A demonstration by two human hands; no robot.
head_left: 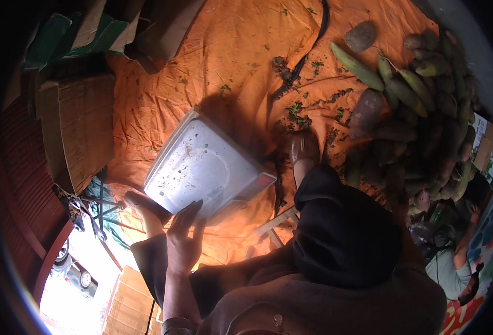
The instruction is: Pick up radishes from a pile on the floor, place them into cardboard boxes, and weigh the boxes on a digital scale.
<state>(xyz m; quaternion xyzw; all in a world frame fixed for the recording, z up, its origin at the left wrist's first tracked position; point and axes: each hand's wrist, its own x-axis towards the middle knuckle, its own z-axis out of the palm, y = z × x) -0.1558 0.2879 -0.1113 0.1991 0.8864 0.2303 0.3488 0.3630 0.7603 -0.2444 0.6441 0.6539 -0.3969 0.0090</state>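
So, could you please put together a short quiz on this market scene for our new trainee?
1. True or false: the left hand rests on the edge of the weighing scale.
2. What colour is the sheet under the scale?
A. blue B. orange C. white
3. On which side of the scale does the pile of vegetables lie?

Key: 1 true; 2 B; 3 the person's right. The right hand is out of view.

Silver-grey scale [199,164] on orange cloth [229,50], green plantains [358,68], brown cardboard [81,125].
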